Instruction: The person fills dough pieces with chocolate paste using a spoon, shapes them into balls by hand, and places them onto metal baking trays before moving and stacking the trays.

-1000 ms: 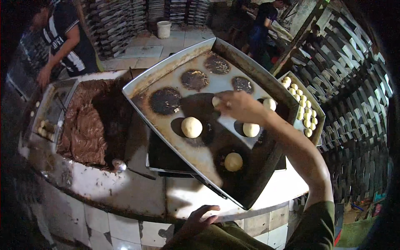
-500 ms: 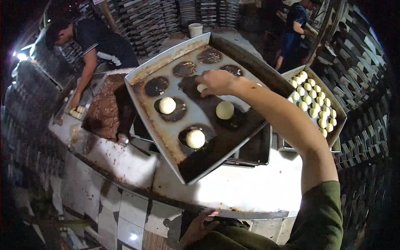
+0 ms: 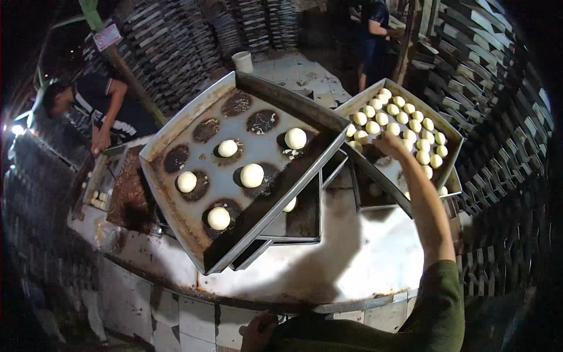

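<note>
My right hand (image 3: 389,146) reaches into the tray (image 3: 450,136) on the right, among rows of pale round dough balls (image 3: 423,144). Its back faces up and its fingers are blurred, so whether a ball is in them does not show. In front of me a large, dark-stained metal baking tray (image 3: 186,236) holds several dough balls, including one dough ball (image 3: 227,148) near its middle and another dough ball (image 3: 295,138) toward its right side. My left hand (image 3: 260,330) is low by the counter's front edge, its fingers curled; anything inside them is hidden in shadow.
More metal trays (image 3: 305,218) are stacked under the large one. A brown mass (image 3: 132,190) lies on the counter to the left. A co-worker (image 3: 99,108) bends over a tray at far left; another person (image 3: 375,41) stands behind. A white bucket (image 3: 242,61) sits at the back.
My right hand has left the large tray and moved right to the tray of dough balls. The ball it held now rests in the large tray. The view has shifted right.
</note>
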A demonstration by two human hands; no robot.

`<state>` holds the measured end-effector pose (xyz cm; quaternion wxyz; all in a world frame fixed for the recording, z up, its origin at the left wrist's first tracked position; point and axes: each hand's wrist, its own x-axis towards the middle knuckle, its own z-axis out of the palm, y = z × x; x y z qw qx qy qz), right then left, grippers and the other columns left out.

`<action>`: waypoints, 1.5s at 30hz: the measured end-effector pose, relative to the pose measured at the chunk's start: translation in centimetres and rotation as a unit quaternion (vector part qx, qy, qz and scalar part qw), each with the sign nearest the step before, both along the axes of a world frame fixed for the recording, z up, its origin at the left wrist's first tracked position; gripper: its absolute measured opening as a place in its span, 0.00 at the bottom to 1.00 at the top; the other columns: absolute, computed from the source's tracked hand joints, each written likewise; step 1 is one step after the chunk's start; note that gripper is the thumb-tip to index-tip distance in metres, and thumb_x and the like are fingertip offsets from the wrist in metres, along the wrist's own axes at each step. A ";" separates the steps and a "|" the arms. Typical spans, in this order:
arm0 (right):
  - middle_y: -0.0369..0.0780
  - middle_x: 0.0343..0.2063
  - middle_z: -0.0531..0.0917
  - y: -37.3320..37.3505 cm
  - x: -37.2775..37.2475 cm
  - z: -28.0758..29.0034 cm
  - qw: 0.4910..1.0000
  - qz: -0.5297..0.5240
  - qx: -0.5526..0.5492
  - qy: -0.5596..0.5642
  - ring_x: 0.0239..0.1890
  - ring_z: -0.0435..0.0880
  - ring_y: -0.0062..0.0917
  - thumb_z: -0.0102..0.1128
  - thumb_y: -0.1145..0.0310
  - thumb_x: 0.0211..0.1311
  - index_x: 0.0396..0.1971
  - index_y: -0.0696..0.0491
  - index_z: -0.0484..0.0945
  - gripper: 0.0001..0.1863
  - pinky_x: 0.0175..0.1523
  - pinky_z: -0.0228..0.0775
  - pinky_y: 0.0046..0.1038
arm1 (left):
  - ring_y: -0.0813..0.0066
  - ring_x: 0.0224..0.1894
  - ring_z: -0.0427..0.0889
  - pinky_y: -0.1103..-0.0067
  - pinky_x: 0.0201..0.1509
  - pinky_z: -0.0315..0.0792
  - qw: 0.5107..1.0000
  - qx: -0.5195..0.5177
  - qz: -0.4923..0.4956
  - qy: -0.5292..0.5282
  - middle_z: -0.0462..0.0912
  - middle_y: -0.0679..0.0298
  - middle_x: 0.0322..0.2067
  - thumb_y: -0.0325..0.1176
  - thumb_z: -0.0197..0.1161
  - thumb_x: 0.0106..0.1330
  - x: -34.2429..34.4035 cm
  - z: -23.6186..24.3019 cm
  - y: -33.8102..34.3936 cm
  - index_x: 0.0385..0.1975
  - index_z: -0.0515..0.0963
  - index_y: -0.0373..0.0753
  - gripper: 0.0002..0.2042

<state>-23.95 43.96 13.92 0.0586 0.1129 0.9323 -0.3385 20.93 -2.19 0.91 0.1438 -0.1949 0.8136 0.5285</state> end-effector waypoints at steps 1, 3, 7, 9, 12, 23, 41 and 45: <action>0.40 0.31 0.78 8.0 -1.8 -4.7 0.998 -0.055 -0.019 0.001 0.25 0.74 0.26 0.61 0.63 0.51 0.47 0.60 0.68 0.25 0.27 0.68 0.29 | 0.70 0.46 0.74 0.74 0.49 0.69 0.999 0.034 -0.038 0.002 0.76 0.56 0.43 0.30 0.55 0.62 -1.1 -0.4 2.1 0.45 0.72 0.36 0.13; 0.38 0.22 0.76 0.7 -2.9 -5.9 0.965 -0.038 -0.195 0.172 0.25 0.74 0.26 0.60 0.70 0.47 0.29 0.62 0.75 0.12 0.28 0.67 0.29 | 0.71 0.47 0.74 0.74 0.51 0.68 0.996 0.016 -0.091 0.014 0.76 0.57 0.44 0.28 0.56 0.61 -1.7 1.9 1.5 0.46 0.71 0.37 0.14; 0.37 0.28 0.74 -7.0 -0.5 2.2 0.901 -0.129 -0.303 0.284 0.27 0.70 0.20 0.62 0.68 0.46 0.36 0.60 0.68 0.18 0.32 0.64 0.23 | 0.70 0.47 0.74 0.73 0.52 0.67 0.982 0.186 -0.019 0.003 0.76 0.56 0.45 0.31 0.58 0.60 -4.7 8.4 2.2 0.47 0.71 0.38 0.15; 0.35 0.24 0.71 -10.6 6.7 6.2 0.883 -0.115 -0.275 0.362 0.26 0.68 0.19 0.61 0.70 0.49 0.29 0.58 0.67 0.13 0.32 0.63 0.20 | 0.63 0.53 0.72 0.69 0.57 0.65 0.987 0.123 -0.099 -0.019 0.73 0.55 0.50 0.39 0.54 0.64 -5.7 10.4 1.7 0.56 0.63 0.38 0.23; 0.40 0.27 0.73 -17.7 20.4 4.4 0.799 -0.134 -0.224 0.542 0.32 0.74 0.25 0.58 0.78 0.49 0.33 0.59 0.68 0.11 0.34 0.66 0.19 | 0.71 0.44 0.76 0.76 0.51 0.69 0.868 0.455 -0.199 -0.008 0.68 0.53 0.55 0.37 0.45 0.68 -6.9 6.2 -1.3 0.58 0.57 0.34 0.22; 0.42 0.21 0.75 -44.2 30.2 -7.6 0.856 0.366 -0.179 0.318 0.20 0.75 0.32 0.64 0.73 0.46 0.28 0.58 0.74 0.10 0.22 0.65 0.29 | 0.74 0.45 0.73 0.76 0.51 0.66 0.924 0.372 -0.046 0.069 0.75 0.60 0.41 0.32 0.53 0.63 -5.1 -4.4 -10.4 0.41 0.72 0.31 0.12; 0.50 0.33 0.78 -68.5 14.4 -6.4 0.889 0.271 0.218 0.299 0.30 0.78 0.43 0.45 0.75 0.58 0.51 0.53 0.70 0.19 0.29 0.72 0.35 | 0.70 0.37 0.76 0.77 0.38 0.72 0.822 0.207 -0.351 -0.398 0.75 0.57 0.37 0.38 0.51 0.65 -20.2 -8.2 -28.0 0.59 0.56 0.36 0.25; 0.43 0.28 0.80 -71.8 5.5 0.8 0.771 0.402 0.468 0.160 0.27 0.81 0.34 0.49 0.70 0.53 0.35 0.50 0.77 0.10 0.29 0.74 0.33 | 0.64 0.62 0.57 0.71 0.65 0.53 0.799 0.533 -0.266 0.083 0.57 0.53 0.60 0.34 0.53 0.64 -21.0 5.8 -36.5 0.64 0.44 0.38 0.32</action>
